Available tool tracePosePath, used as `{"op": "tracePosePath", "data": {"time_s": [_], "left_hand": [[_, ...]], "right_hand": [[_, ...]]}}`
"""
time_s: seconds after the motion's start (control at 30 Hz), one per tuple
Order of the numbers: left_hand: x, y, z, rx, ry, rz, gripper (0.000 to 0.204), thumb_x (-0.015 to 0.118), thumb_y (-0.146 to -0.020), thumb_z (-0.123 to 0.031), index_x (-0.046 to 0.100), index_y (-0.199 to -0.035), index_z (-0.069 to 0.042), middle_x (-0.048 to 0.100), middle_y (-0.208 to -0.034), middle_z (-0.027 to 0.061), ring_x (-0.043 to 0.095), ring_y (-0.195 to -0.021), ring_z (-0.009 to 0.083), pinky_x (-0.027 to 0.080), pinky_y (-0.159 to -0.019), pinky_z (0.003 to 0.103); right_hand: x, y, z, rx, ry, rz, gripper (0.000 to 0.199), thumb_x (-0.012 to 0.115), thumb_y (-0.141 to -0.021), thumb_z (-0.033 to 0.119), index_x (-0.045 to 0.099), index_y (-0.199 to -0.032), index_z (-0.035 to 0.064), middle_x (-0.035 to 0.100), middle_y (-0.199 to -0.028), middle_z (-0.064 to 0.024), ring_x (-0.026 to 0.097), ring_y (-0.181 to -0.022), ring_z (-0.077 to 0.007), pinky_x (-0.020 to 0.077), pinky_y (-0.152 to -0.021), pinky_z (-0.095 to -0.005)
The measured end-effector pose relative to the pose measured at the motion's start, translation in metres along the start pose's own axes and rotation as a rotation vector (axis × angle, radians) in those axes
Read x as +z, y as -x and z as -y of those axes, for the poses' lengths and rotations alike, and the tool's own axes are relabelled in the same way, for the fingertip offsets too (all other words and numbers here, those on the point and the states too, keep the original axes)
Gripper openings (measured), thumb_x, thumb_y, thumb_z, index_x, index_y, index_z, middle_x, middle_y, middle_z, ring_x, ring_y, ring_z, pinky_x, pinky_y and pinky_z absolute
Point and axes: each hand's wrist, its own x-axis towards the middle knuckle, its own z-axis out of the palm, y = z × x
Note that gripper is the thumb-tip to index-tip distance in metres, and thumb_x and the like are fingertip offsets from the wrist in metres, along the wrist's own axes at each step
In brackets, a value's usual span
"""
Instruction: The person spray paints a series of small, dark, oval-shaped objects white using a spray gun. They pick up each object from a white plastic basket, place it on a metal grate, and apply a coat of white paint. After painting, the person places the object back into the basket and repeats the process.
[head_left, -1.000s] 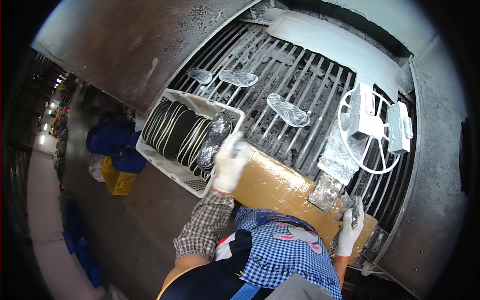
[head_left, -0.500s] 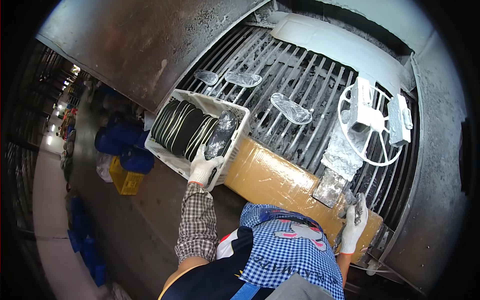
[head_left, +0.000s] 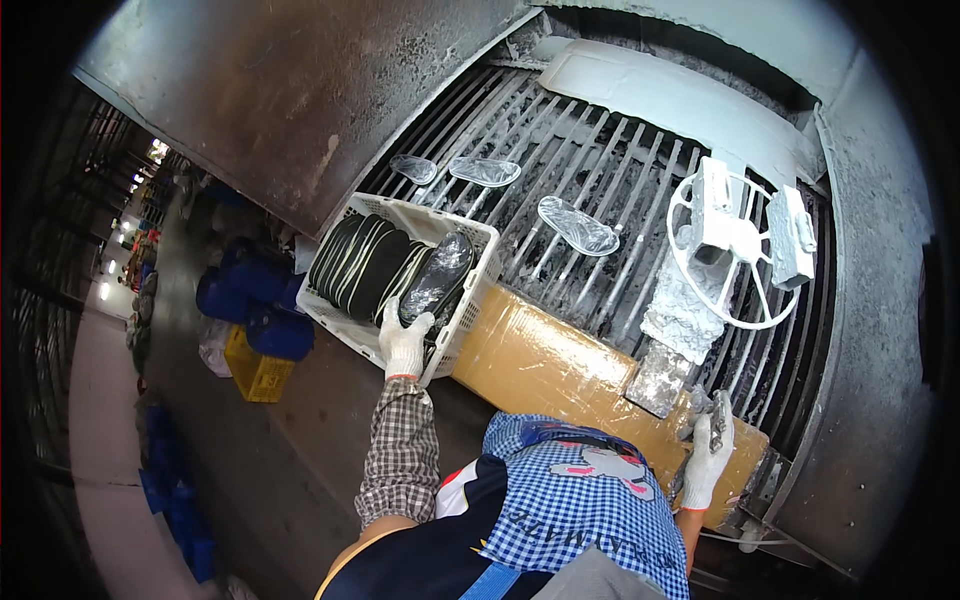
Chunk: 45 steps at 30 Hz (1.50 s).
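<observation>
In a white plastic crate stands a row of black shoe soles with pale edges. A glossy black sole leans at the row's right end. My left hand, in a white knit glove, reaches over the crate's near wall; its thumb and fingers are spread at the lower end of the glossy sole. My right hand, also gloved, is closed around a grey metal tool shaped like a spray gun, partly hidden by the glove, above a tape-covered box.
Three shiny sole-shaped pieces, one a near piece, lie on metal bars. A white-coated wheel stands right, beside a crusted block. A brown box lies in front. Blue containers and a yellow crate sit left.
My left hand has drawn slightly down and back at the crate's near side, its thumb shifting left. The right hand stays nearly in place, still closed on the tool. The view has shifted slightly.
</observation>
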Motion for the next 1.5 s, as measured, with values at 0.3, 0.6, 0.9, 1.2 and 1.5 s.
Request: {"op": "tracePosePath", "data": {"time_s": [0.3,0.6,0.9,1.2,1.5], "left_hand": [[0.004,-0.013,-0.001,-0.238,0.426,-0.039,0.079,0.082,-0.087,0.0,0.046,-0.156,0.007,0.064,-0.142,0.0154,0.066,-0.116,0.0234,0.052,-0.102,0.034],[0.006,-0.013,-0.021,-0.294,0.446,-0.105,0.077,0.074,-0.09,-0.006,0.042,-0.16,0.002,0.07,-0.11,0.0088,0.061,-0.069,0.0115,0.045,-0.053,0.024],[-0.003,-0.034,0.01,-0.169,0.624,0.006,0.034,0.061,-0.098,0.005,0.067,-0.132,0.001,0.07,-0.122,0.008,0.068,-0.102,0.0168,0.058,-0.084,0.03],[-0.007,0.042,-0.16,0.227,0.335,0.293,0.037,0.07,-0.096,0.001,0.071,-0.132,0.0,0.073,-0.118,0.007,0.07,-0.101,0.0137,0.06,-0.085,0.028],[0.118,0.142,-0.174,0.755,0.177,0.847,0.044,0.072,-0.082,0.012,0.074,-0.125,0.001,0.075,-0.125,0.0179,0.073,-0.116,0.0294,0.056,-0.104,0.036]], "right_hand": [[0.0,0.0,0.007,0.026,-0.054,0.003,0.056,0.063,-0.101,0.013,0.054,-0.154,-0.0022,0.065,-0.125,-0.0127,0.065,-0.102,-0.0176,0.0529,-0.094,-0.0336],[-0.002,0.003,0.038,0.107,-0.11,0.037,0.055,0.062,-0.104,0.016,0.052,-0.155,-0.002,0.066,-0.12,-0.0088,0.064,-0.096,-0.0128,0.0524,-0.086,-0.029],[-0.006,0.002,0.043,0.086,-0.11,0.04,0.062,0.062,-0.106,0.016,0.043,-0.161,-0.0012,0.064,-0.101,-0.0012,0.057,-0.079,-0.0074,0.0483,-0.071,-0.024],[-0.017,0.003,0.022,0.134,-0.206,0.075,0.063,0.066,-0.104,0.017,0.044,-0.16,-0.0027,0.065,-0.144,-0.0143,0.063,-0.124,-0.0163,0.0522,-0.1,-0.0293],[0.0,0.002,0.054,-0.111,0.002,0.269,0.07,0.068,-0.101,0.023,0.04,-0.164,0.0066,0.062,-0.146,-0.0278,0.064,-0.134,-0.0346,0.0489,-0.111,-0.0408]]}}
